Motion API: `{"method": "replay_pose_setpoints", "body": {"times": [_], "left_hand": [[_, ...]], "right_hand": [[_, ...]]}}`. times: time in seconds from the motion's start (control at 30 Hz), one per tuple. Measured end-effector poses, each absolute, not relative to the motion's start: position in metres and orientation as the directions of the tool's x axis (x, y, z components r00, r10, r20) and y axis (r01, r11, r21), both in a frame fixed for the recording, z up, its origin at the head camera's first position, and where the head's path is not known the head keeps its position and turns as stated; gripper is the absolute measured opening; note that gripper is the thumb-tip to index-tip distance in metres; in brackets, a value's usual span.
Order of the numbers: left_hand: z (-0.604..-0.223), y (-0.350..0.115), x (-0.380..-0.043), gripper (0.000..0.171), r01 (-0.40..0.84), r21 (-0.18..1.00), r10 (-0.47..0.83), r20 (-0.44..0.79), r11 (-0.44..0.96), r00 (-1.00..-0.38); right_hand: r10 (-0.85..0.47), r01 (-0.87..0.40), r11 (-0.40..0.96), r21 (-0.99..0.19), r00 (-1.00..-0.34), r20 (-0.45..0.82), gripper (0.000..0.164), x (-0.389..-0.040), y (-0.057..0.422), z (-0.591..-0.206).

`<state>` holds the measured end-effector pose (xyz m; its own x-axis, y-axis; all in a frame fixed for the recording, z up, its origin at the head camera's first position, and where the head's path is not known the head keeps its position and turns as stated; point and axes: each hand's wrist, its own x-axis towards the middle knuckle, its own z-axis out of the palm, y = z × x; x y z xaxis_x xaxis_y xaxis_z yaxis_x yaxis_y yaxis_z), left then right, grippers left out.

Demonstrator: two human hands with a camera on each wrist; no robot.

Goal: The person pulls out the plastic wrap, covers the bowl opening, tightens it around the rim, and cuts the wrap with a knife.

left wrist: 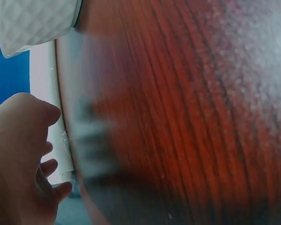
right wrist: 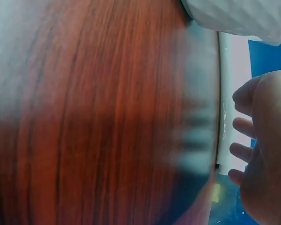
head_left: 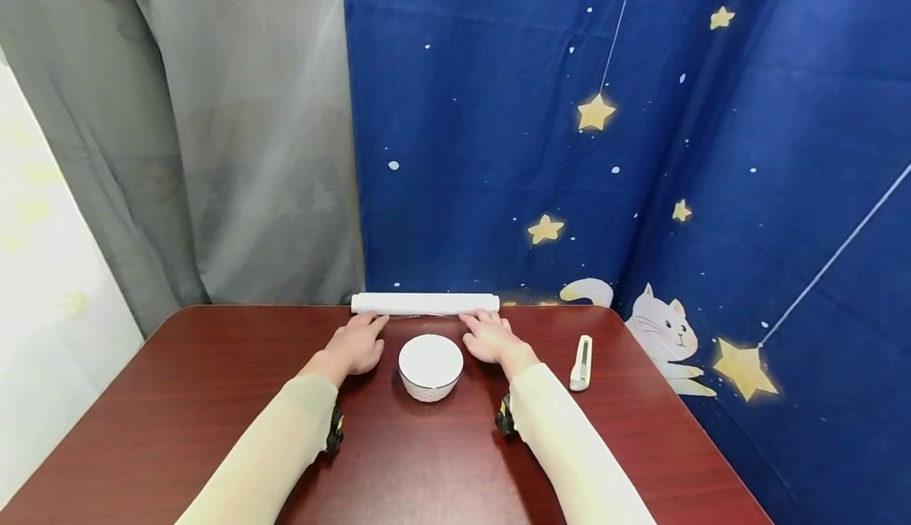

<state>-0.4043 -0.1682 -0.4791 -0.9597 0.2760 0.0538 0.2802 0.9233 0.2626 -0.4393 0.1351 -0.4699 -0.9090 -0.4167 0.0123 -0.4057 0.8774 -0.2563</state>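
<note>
roll (head_left: 425, 304) looks light, may slip; i'd grip both ends. left hand (head_left: 358, 343) and right hand (head_left: 493, 339) reach it, fingers spread.

White roll (head_left: 425, 304) lies lengthwise along the far edge of the reddish-brown table (head_left: 413, 462). Left hand (head_left: 358, 345) and right hand (head_left: 491, 338) reach to its near side, fingers forward; fingertip contact cannot be confirmed. White bowl (head_left: 429, 391), textured on its side, stands upright between the hands. Pale utility knife (head_left: 580, 365) lies apart, right of the right hand. Grey curtain (head_left: 249, 130) and blue star-patterned curtain (head_left: 484, 130) hang behind.
</note>
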Motion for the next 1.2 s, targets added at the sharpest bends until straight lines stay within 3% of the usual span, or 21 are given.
{"method": "replay_pose_setpoints", "body": {"times": [0.7, 1.2], "left_hand": [[-0.486, -0.161, -0.413, 0.062, 0.243, 0.229, 0.252, -0.011, 0.943, -0.968], [-0.486, -0.152, -0.422, 0.062, 0.201, 0.209, 0.218, -0.064, 0.957, -0.974]], "right_hand": [[-0.389, -0.383, 0.91, -0.158, -0.921, -0.005, 0.06, -0.448, 0.12, -0.481], [-0.411, -0.406, 0.893, -0.194, -0.912, 0.018, 0.057, -0.447, 0.12, -0.481]]}}
